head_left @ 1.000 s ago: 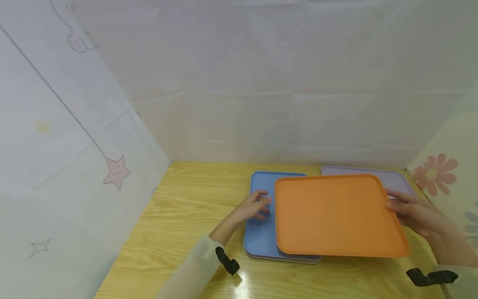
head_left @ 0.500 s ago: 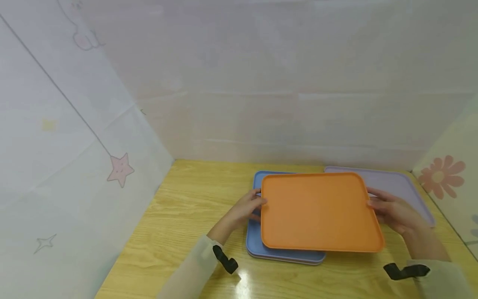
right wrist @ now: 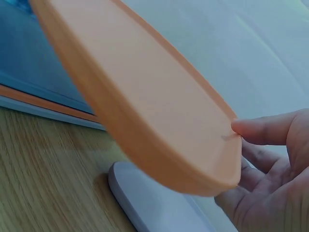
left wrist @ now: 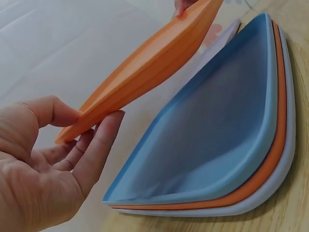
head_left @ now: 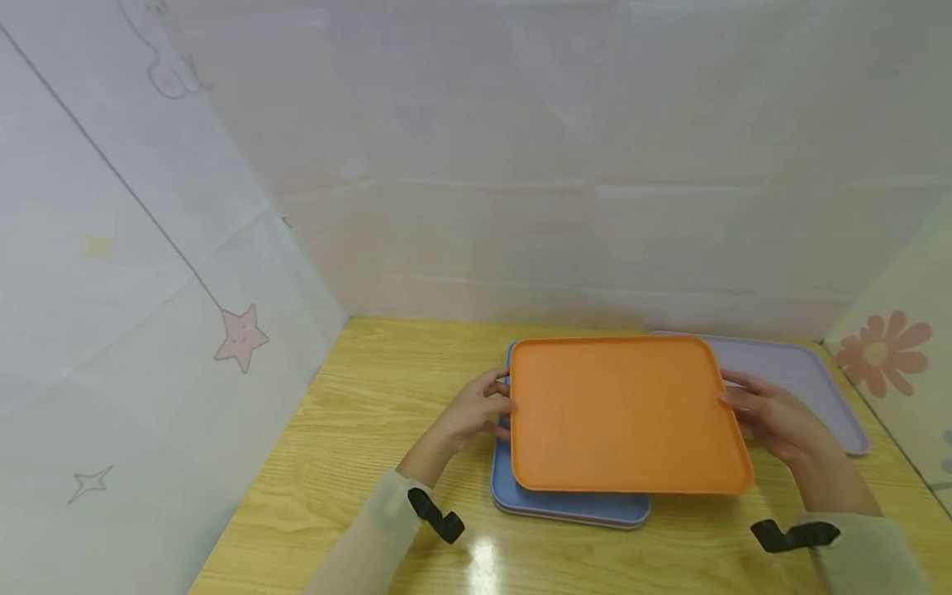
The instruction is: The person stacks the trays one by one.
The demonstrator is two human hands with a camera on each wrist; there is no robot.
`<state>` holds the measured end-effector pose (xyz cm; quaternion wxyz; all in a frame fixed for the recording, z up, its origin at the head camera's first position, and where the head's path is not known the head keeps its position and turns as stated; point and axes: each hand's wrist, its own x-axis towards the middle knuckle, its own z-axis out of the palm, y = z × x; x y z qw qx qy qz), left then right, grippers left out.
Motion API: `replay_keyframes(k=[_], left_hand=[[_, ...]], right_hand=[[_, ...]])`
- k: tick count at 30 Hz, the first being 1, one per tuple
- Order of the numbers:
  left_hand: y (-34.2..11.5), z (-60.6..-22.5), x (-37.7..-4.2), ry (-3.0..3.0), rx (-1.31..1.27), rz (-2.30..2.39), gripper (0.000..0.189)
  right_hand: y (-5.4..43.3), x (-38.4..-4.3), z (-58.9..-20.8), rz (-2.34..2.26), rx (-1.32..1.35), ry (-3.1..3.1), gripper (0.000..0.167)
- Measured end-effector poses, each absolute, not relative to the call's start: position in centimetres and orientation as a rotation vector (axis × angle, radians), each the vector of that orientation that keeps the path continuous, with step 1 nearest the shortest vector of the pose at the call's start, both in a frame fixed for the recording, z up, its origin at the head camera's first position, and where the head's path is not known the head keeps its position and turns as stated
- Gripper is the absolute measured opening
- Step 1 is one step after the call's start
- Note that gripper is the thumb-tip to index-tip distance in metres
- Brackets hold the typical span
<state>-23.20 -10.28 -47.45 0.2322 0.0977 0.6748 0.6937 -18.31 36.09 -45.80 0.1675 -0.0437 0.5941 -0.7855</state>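
Observation:
Both hands hold an orange rectangular tray [head_left: 628, 413] raised above the table. My left hand [head_left: 470, 411] grips its left short edge; in the left wrist view the thumb lies on the rim and the fingers are underneath. At the opposite short edge, my right hand [head_left: 777, 421] pinches the rim, thumb on top, as the right wrist view shows. Below hangs over a stack: a blue tray [left wrist: 207, 116] on top, an orange tray [left wrist: 270, 169] under it and a pale lilac tray [left wrist: 287, 159] at the bottom. The raised tray hides most of the stack in the head view.
A lavender tray [head_left: 799, 384] lies on the wooden table [head_left: 394, 380] at the back right, partly hidden by the raised tray. Pale printed sheets [head_left: 483, 207] wall the table at the back and both sides.
The orange tray has moved left over the blue stack, uncovering more of the lavender tray. My left hand, free of it one second ago, has taken its left edge. The right hand moved left with it.

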Motion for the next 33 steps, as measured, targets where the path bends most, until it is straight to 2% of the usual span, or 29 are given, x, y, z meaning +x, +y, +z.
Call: replay_keyframes(k=[5, 16, 27, 33], left_hand=[[-10.6, -46.6, -22.7, 1.867, 0.248, 1.927, 0.073], [-12.3, -45.8, -22.2, 1.905, 0.191, 2.003, 0.073], [-12.3, -46.1, -21.8, 1.919, 0.103, 2.125, 0.072], [-11.7, -46.0, -21.5, 1.904, 0.076, 2.202, 0.071]], right_hand=[[35.7, -18.2, -45.3, -2.178, -0.083, 1.78, 0.037], [34.7, -17.1, -45.7, -2.079, -0.155, 1.75, 0.038], [31.4, -16.3, -47.1, -2.491, 0.008, 1.429, 0.033], [28.9, -15.8, -46.9, -2.671, 0.233, 1.27, 0.032]])
